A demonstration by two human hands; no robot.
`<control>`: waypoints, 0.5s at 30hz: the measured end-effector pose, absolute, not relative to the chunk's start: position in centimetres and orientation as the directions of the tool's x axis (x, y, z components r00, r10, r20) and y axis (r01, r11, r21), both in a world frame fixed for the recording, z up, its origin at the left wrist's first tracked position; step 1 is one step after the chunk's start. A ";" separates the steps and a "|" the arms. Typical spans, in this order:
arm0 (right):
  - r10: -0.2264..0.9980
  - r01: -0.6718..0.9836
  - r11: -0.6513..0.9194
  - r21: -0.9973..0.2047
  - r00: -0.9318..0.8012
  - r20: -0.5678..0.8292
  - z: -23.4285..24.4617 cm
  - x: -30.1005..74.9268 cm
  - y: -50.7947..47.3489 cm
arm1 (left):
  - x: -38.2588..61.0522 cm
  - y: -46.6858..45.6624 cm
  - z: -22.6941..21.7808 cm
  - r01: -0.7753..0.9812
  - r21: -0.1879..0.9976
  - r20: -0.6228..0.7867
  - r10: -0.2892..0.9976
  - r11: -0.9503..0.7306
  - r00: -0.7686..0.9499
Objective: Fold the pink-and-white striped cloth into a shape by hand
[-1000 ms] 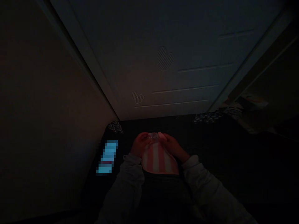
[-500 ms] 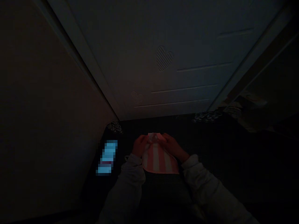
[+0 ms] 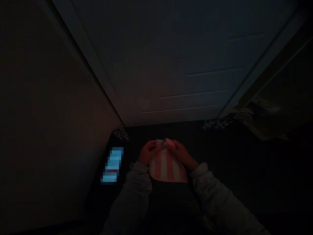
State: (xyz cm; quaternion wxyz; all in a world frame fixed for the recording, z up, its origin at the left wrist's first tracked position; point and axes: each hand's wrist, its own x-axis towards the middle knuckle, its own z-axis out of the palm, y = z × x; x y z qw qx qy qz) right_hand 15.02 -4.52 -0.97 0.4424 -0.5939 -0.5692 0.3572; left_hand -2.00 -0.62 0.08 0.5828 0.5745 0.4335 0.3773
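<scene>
A pink and white striped cloth (image 3: 167, 168) lies on the dark tabletop in front of me, its rounded edge toward me. My left hand (image 3: 148, 152) is closed on the far left part of the cloth. On the other side, my right hand (image 3: 181, 153) grips the far right part, where a pink piece is folded up. Between the hands the far edge is bunched, and a small pale patch shows there. Dim light hides the finer detail of the fingers and folds.
A lit phone screen (image 3: 112, 164), blurred out, lies left of my left arm. Small shiny ring-like pieces sit in clusters at the back left (image 3: 120, 133) and back right (image 3: 216, 123). Behind the dark table (image 3: 210, 147) stands a pale door panel (image 3: 186, 81) with heart shapes.
The far edge of the cloth has been folded and bunched differently, with a pink flap now raised by my right hand. My left fingers have shifted inward slightly.
</scene>
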 end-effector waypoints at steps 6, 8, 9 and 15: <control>0.995 0.419 0.036 -0.907 0.066 0.069 -0.5 15.3 -4.5 | -2.1 -0.3 -0.5 0.104 0.994 -0.068 0.942 0.036 0.330; 0.997 0.415 0.034 -0.909 0.045 0.058 -0.3 15.3 -4.5 | -2.2 -0.2 -0.6 0.130 0.991 -0.065 0.941 0.023 0.332; 0.998 0.410 0.030 -0.911 0.035 0.049 -0.2 15.3 -4.5 | -2.2 -0.2 -0.6 0.137 0.990 -0.068 0.940 0.023 0.334; 0.998 0.378 -0.012 -0.926 0.056 0.010 -0.3 15.3 -4.6 | -2.1 -0.3 -0.8 0.159 0.987 -0.056 0.937 0.001 0.346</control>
